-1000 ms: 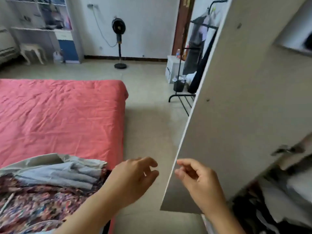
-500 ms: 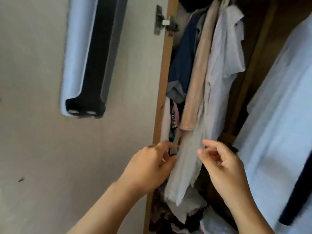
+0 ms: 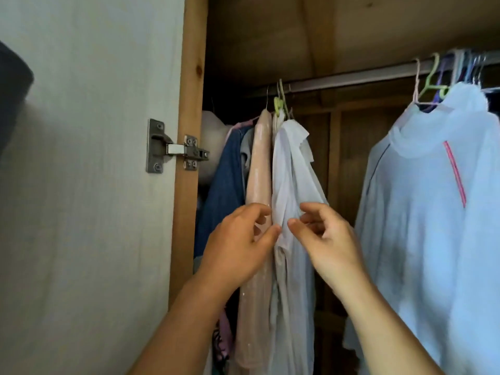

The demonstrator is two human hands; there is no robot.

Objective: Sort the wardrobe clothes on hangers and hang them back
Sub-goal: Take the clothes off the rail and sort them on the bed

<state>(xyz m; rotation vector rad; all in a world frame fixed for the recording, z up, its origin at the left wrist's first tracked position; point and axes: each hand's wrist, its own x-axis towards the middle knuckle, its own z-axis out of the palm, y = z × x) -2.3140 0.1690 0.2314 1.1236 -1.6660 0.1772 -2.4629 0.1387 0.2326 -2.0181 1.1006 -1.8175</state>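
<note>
Inside the open wardrobe, a rail [image 3: 351, 78] carries two groups of hung clothes. The left group holds a blue denim garment [image 3: 221, 190], a pale pink shiny garment [image 3: 261, 169] and a thin white shirt [image 3: 293, 169] on a green hanger [image 3: 278, 102]. My left hand [image 3: 240, 239] and my right hand [image 3: 327, 236] are raised at mid-height of these clothes, fingers loosely curled. Both thumb tips lie close to the white shirt's front fold, one on each side. Neither hand plainly grips the cloth.
A light blue hooded jacket [image 3: 433, 207] with a pink zip hangs at the right under several coloured hangers [image 3: 438, 79]. The white wardrobe door [image 3: 89, 198] stands open at the left on a metal hinge [image 3: 173, 147]. Bare rail and wooden back panel show between the two groups.
My view swung from the bed and floor up into the wardrobe. Both hands rose along the white shirt and came closer together.
</note>
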